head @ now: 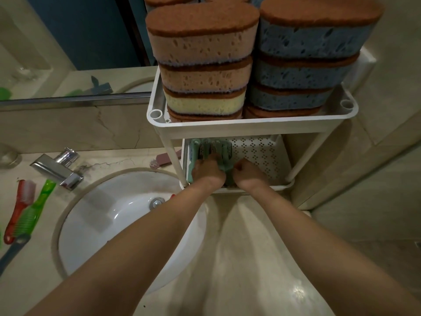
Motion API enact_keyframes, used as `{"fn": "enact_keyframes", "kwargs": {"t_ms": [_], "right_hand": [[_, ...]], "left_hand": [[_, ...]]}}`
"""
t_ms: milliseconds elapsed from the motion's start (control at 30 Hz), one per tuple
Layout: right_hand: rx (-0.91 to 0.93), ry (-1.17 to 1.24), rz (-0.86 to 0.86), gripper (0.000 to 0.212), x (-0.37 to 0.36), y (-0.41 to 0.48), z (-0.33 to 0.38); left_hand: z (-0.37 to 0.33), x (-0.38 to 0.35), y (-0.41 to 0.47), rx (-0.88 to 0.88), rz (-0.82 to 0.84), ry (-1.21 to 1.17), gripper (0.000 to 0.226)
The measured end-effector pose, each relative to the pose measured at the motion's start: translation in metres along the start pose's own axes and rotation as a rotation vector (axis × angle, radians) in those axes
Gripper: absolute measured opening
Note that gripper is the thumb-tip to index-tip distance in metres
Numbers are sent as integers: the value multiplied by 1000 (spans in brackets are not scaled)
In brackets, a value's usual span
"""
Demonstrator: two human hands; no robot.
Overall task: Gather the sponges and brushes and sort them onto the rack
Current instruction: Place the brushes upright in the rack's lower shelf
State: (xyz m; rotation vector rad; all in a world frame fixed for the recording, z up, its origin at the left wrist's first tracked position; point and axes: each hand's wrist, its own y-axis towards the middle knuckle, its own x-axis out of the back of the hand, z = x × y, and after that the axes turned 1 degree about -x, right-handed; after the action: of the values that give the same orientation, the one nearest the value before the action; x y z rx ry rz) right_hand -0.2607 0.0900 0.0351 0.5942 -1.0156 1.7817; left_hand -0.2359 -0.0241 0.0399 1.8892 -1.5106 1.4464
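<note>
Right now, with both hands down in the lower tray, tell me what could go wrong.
1. The left sponge stack and right sponge stack rise far above the top tray rim. If the left hand or right hand jolts the rack, they could topple, perhaps into the sink.
2. The green items are bunched at the left front of the lower tray and might slip over its low edge.

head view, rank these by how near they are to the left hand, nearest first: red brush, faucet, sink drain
From the left hand:
1. sink drain, just below-left, in the basin
2. faucet, farther left, behind the basin
3. red brush, far left on the counter
</note>
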Motion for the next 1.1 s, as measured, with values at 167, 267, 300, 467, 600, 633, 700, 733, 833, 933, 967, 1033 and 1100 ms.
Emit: {"fn": "enact_keyframes", "kwargs": {"t_ms": [167,267,300,467,600,633,700,733,833,933,967,1033,1100], "right_hand": [[-25,-52,29,24,-3,-1,0],[-16,-55,31,19,-4,-1,-1],[-15,-43,17,18,-4,-2,-1],[70,68,-209,10,-12,-13,-4],[291,369,-419,14,-26,-38,-5],[336,398,-429,14,-30,-45,-4],[378,428,-414,12,-39,-57,1],[381,430,-400,12,-44,-63,4],[382,399,-332,17,-65,-78,11],[410,364,-228,16,-87,-91,18],[409,354,-190,15,-95,-94,21],[403,330,-93,14,-111,-98,27],[399,282,15,14,-127,-101,32]], "left_hand": [[7,3,-7,-120,-6,38,56],[11,3,-12,-190,10,82,56],[12,3,-13,-201,18,88,55],[20,1,-28,-296,-20,-57,55],[39,0,-57,-341,-93,-311,57],[45,0,-65,-346,-135,-379,56],[58,2,-79,-346,-227,-507,49],[64,5,-86,-335,-263,-558,47],[89,11,-101,-273,-327,-643,46],[122,14,-112,-165,-370,-686,41],[134,15,-115,-123,-371,-702,40],[158,16,-119,-41,-371,-700,39],[182,17,-123,30,-371,-673,38]]}}
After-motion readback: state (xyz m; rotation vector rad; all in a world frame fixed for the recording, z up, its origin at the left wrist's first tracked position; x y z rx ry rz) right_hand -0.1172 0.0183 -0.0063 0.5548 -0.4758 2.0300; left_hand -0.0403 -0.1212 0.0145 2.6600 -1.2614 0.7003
